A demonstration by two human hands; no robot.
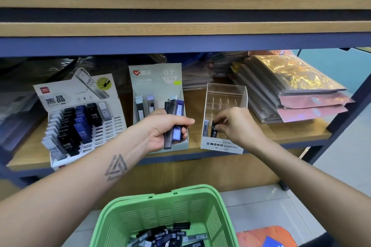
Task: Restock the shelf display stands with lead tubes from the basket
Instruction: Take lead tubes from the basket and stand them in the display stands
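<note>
The left hand (168, 128) grips a bundle of lead tubes (174, 122) before the middle stand (158, 88). At its three o'clock, the right hand (237, 124) pinches one black tube (214, 128) inside the clear stand (224, 118). At six o'clock, the green basket (160, 214) holds more tubes.

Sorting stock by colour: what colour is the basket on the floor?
Light green, seen in the head view: basket.

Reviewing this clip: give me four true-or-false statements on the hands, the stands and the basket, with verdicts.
1. The left hand grips a bundle of lead tubes. True.
2. The right hand is reaching into the green basket. False: it pinches a black tube at the clear MONO stand.
3. The basket is empty. False: tubes lie in it.
4. The left stand holds tubes marked HB 0.5. True.
</note>
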